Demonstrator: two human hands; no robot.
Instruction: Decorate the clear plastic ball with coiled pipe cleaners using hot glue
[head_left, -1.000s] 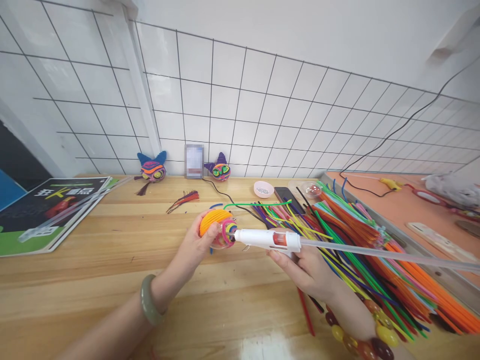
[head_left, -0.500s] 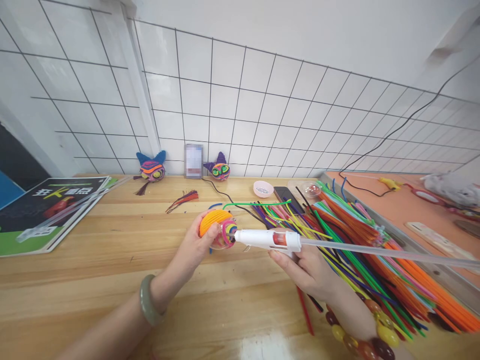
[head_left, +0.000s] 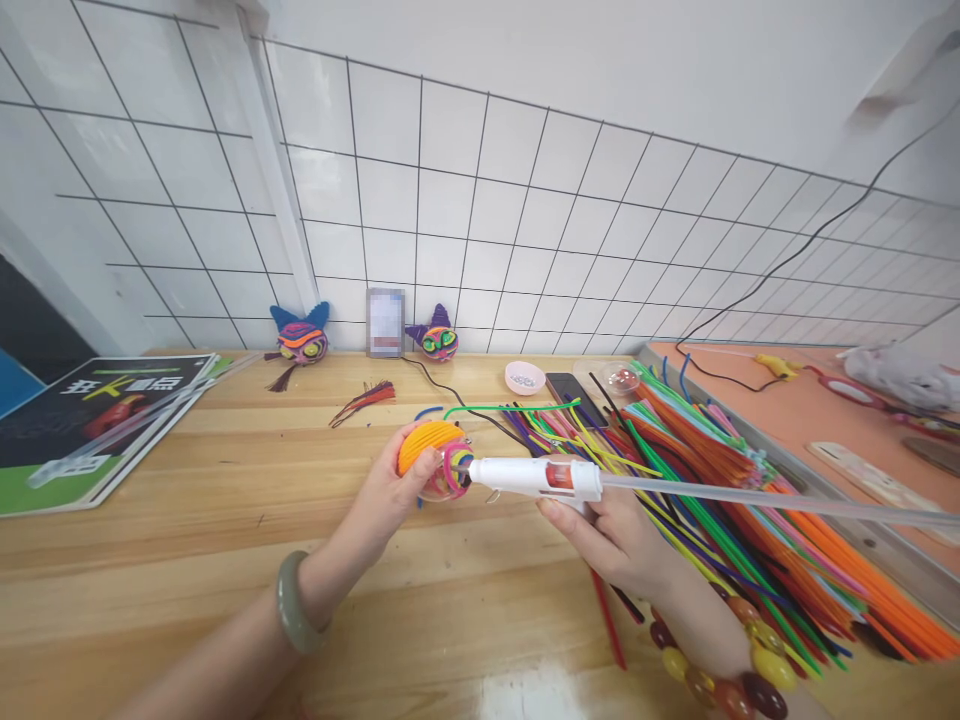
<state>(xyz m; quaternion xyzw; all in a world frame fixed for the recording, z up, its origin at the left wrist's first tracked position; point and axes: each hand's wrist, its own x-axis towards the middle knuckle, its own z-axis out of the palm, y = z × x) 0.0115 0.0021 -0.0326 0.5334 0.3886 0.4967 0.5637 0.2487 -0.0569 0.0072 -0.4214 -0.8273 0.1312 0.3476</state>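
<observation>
In my left hand [head_left: 394, 485] is a small ball [head_left: 429, 445] covered in orange pipe cleaner on top, with pink, blue and yellow coils on its right side. My thumb presses on its front. My right hand [head_left: 615, 535] is closed around the handle of a white hot glue gun [head_left: 525, 478], which points left. Its nozzle meets the coiled side of the ball, though I cannot tell whether it touches. A long clear glue stick [head_left: 750, 498] sticks out of the gun's back end, towards the right edge.
Loose pipe cleaners [head_left: 750, 530] cover the table's right side. Behind are a pink bowl [head_left: 524, 378], a dark phone [head_left: 574, 395] and a red-brown tassel [head_left: 367, 400]. Two eared ball figures, one blue-eared [head_left: 301, 335], one purple-eared [head_left: 437, 335], stand by the wall. A book [head_left: 112, 420] lies left.
Both hands, the ball and the glue gun stay almost exactly where they were. The whole view has shifted very slightly.
</observation>
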